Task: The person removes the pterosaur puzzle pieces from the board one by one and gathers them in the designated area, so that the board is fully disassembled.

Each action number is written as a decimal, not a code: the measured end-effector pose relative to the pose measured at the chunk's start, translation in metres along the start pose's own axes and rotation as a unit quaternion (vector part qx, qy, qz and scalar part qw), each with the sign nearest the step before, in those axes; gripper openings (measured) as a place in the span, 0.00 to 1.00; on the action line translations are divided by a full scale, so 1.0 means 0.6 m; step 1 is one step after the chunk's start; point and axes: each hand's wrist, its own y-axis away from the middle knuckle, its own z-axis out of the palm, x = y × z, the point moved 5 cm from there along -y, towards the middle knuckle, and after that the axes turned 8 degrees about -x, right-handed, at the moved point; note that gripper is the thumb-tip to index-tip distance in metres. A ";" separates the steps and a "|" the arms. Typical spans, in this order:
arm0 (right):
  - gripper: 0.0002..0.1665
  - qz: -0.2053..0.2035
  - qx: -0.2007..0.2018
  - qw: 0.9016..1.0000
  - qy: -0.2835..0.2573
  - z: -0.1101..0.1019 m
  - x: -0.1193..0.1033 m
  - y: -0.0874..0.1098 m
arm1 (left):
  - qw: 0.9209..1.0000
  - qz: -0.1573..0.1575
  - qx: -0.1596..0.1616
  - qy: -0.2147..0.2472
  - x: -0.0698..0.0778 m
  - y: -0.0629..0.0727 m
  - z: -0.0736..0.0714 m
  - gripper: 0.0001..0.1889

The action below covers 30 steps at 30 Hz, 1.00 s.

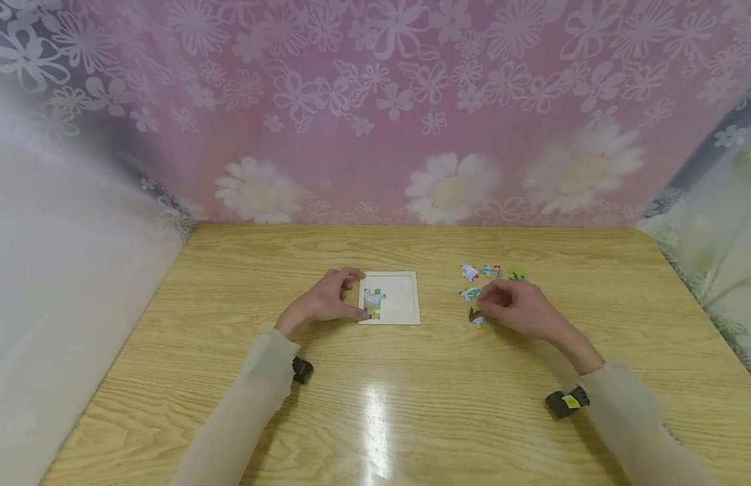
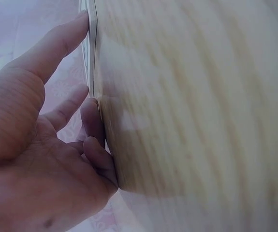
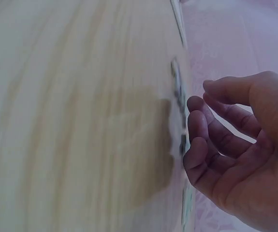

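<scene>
A square, pale jigsaw tray lies on the table with a few joined puzzle pieces along its left inner side. My left hand holds the tray by its left edge, thumb at the near corner and index finger at the far one. In the left wrist view, the thumb lies on the tray's rim and other fingers curl beside it. My right hand is over the loose pieces, fingertips right at a blue-green puzzle piece. In the right wrist view, its bent fingers show nothing between them and the thumb.
More loose pieces lie around the right hand: a white-and-red piece, a blue-and-red piece, a green piece and a brown-green piece. Floral curtain stands behind the wooden table.
</scene>
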 end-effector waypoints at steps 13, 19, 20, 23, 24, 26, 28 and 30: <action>0.14 -0.056 0.014 0.997 -0.042 0.033 -0.065 -0.048 | 1.000 -0.005 0.001 -0.005 0.005 0.003 0.000 0.42; 0.15 -0.074 0.005 0.995 -0.066 0.056 -0.090 -0.072 | 1.000 -0.005 0.001 -0.002 0.002 0.002 -0.001 0.42; 0.15 -0.076 0.003 0.995 -0.067 0.060 -0.094 -0.076 | 1.000 -0.005 0.000 -0.002 0.003 0.003 0.000 0.42; 0.15 -0.074 -0.007 0.994 -0.074 0.072 -0.106 -0.088 | 1.000 -0.007 -0.001 0.001 0.003 0.005 0.000 0.42; 0.15 -0.072 -0.009 0.995 -0.075 0.076 -0.110 -0.092 | 1.000 -0.008 -0.001 0.001 0.004 0.006 0.000 0.42; 0.15 -0.066 -0.013 0.995 -0.075 0.082 -0.118 -0.100 | 1.000 -0.010 0.000 0.000 0.004 0.006 0.000 0.42; 0.15 -0.062 -0.016 0.995 -0.077 0.088 -0.126 -0.108 | 1.000 -0.012 0.003 -0.004 0.003 0.005 0.000 0.43; 0.16 -0.061 -0.021 0.995 -0.078 0.093 -0.133 -0.115 | 1.000 -0.015 0.005 -0.007 0.004 0.005 -0.001 0.43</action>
